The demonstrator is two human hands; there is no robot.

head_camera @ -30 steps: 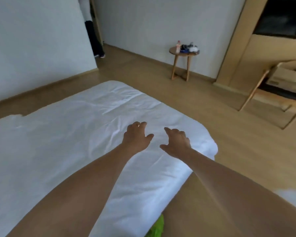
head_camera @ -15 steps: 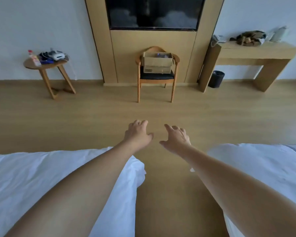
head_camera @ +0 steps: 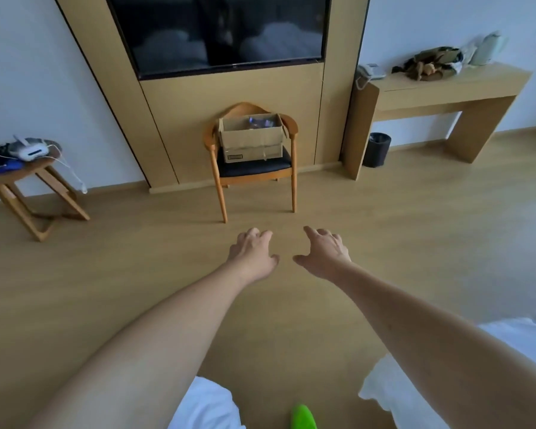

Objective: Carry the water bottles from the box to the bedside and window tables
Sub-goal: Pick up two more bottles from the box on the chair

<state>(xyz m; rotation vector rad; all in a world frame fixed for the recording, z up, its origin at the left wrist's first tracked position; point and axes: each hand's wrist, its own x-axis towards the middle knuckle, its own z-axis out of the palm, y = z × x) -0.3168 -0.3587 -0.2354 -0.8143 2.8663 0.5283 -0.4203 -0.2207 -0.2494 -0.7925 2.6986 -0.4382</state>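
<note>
Box [head_camera: 250, 138] on chair [head_camera: 252, 168] looms nearer; both hands (empty) unchanged.

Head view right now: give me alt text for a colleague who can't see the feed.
Both bare hands, left hand and right hand, reach forward empty over a wooden floor toward a cardboard box holding water bottles on a wooden chair below a wall-mounted TV. A small round table stands left, a desk right.
</note>
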